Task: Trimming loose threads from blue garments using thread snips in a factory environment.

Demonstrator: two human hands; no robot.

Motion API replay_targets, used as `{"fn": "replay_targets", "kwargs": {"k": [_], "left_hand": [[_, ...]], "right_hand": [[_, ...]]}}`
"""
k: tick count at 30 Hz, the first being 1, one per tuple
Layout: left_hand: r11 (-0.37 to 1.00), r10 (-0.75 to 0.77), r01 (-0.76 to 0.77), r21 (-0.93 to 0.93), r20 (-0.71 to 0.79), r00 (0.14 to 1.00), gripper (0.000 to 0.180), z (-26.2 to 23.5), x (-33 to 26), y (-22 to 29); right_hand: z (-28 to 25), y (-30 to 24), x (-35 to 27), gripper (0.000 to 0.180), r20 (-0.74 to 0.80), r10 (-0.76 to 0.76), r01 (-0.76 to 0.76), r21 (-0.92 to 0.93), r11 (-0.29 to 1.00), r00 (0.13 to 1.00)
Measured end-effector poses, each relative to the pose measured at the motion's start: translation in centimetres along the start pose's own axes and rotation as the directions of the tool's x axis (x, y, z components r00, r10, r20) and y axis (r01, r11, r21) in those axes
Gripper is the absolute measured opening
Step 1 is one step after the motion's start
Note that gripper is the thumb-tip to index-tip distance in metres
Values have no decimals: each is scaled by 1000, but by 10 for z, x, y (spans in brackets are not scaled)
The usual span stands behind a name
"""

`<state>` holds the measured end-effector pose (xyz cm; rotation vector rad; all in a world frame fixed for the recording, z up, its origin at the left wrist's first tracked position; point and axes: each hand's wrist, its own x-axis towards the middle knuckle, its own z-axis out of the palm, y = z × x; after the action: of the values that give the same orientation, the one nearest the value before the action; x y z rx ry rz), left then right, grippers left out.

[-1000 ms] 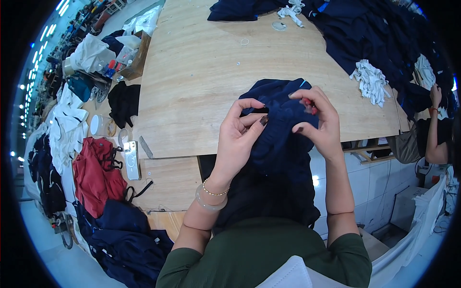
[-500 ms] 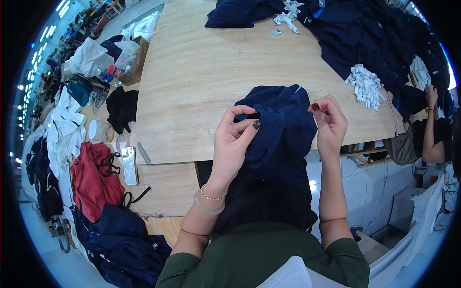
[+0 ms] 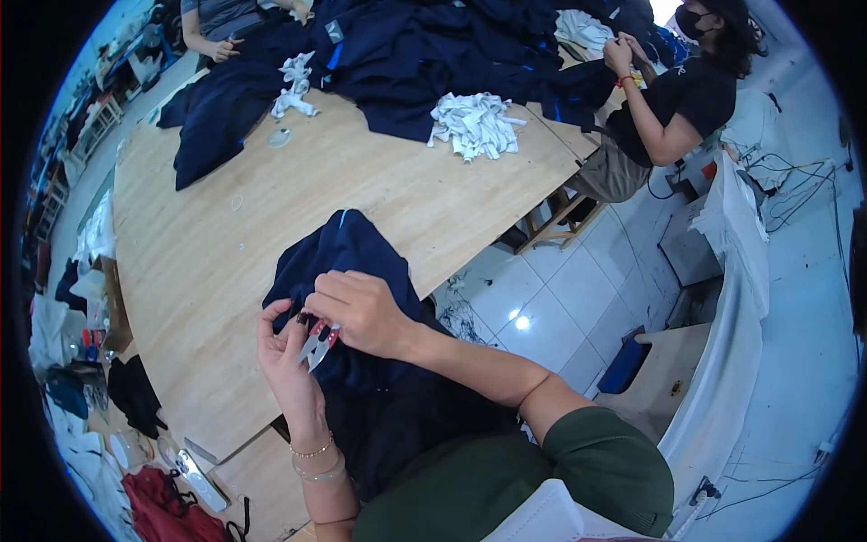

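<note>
Head view: right hand (image 3: pixel 361 312) wrapped round small red-handled snips (image 3: pixel 322 343), left hand (image 3: pixel 287 348) close beside it at the navy garment (image 3: pixel 348 248).
The snips' handles sit tucked under the right fingers, a hold that seems to keep the tool ready while the blades point down, spread slightly, toward the left hand. The left thumb and fingertips gather at the garment's near-left side; whether they pinch cloth or merely touch it, I cannot tell. The garment lies across the near edge of the wooden table (image 3: pixel 271 199), perhaps so the tabletop bears part of its weight. Farther off, a white bundle of strips (image 3: pixel 476 125) rests beside a large navy pile (image 3: pixel 406 63), within reach of a co-worker (image 3: pixel 677 117) in black at the table's right.
</note>
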<state>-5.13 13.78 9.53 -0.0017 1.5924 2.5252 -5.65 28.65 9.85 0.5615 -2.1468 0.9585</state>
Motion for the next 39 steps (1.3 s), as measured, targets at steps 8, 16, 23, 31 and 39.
{"fn": "replay_targets", "kwargs": {"k": [8,16,23,31,39], "left_hand": [[996,22,-18,89,-47,999,22,1,-8,4],[1000,21,-21,23,-9,1000,29,16,-13,15],[999,5,-6,-41,-30,1000,27,2,-23,23],[996,3,-6,-92,-30,1000,30,-1,-25,29],[997,5,-8,-77,-34,999,30,-3,-26,29]], "right_hand": [[0,15,-10,11,133,482,-487,447,750,866],[-58,22,-6,10,186,501,-530,401,747,846],[-45,1,14,22,123,182,-204,200,958,976],[-41,-2,19,24,155,123,-146,146,979,980],[-38,-3,20,24,146,63,-80,117,990,987]]}}
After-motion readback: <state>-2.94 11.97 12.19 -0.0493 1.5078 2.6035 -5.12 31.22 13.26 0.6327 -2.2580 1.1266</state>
